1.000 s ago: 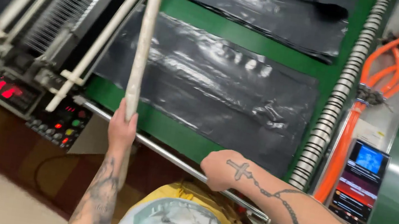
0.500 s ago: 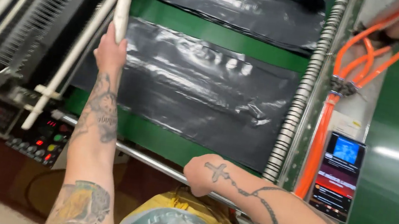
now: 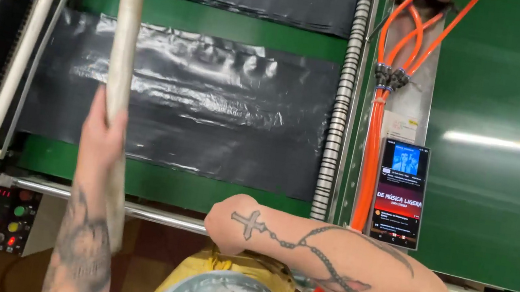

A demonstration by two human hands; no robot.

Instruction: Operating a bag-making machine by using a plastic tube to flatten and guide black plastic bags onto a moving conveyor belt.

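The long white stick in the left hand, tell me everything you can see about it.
The long off-white round stick looks like a plain plastic or wooden rod, slightly scuffed. It runs nearly upright in the picture, from the top edge down past the wrist, over the black plastic sheet on the green conveyor belt. The left hand grips it around its middle, fingers wrapped from behind; its lower end lies alongside the forearm. Nothing else visibly touches it.

Left hand [image 3: 103,136] raised, fingers closed in grip; right hand [image 3: 228,223] fisted, forearm bent across.
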